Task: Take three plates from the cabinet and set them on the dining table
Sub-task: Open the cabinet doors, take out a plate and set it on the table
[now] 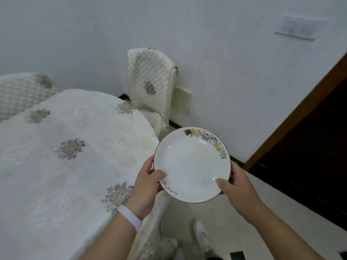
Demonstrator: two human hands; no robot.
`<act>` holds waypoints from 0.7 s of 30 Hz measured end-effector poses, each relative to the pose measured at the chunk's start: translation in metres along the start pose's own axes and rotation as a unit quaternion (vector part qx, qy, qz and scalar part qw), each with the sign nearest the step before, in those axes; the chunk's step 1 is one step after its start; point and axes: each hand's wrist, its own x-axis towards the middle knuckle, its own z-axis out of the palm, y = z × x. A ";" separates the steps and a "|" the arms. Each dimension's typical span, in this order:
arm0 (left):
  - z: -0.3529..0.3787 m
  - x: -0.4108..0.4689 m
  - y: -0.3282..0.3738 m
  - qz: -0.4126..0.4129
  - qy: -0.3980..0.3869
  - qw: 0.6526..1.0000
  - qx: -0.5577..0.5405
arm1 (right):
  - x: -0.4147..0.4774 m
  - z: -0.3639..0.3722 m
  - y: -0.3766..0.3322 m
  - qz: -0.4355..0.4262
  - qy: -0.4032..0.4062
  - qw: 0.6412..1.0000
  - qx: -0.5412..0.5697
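A white plate with a dark rim, small cartoon figures along its far right edge and handwriting near its lower left is held level in front of me. My left hand grips its left edge, thumb on top. My right hand grips its right edge, thumb on the rim. The plate hangs in the air just off the right side of the round dining table, which is covered in a white cloth with grey flower motifs. Whether more plates are stacked beneath it is hidden.
A chair with a quilted white cover stands at the table's far side against the wall; another covered chair is at the far left. A dark doorway with a brown frame is to the right. My white shoe is on the pale floor.
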 end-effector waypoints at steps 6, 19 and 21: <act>-0.031 -0.003 0.018 0.025 0.158 0.986 -0.034 | 0.068 0.043 -0.016 -0.016 -0.164 0.986 0.003; -0.077 -0.066 0.030 0.091 0.448 0.887 -0.062 | 0.124 0.154 -0.059 -0.076 -0.448 0.887 -0.079; -0.088 -0.076 0.028 0.097 0.477 0.871 -0.071 | 0.120 0.173 -0.063 -0.080 -0.477 0.871 -0.085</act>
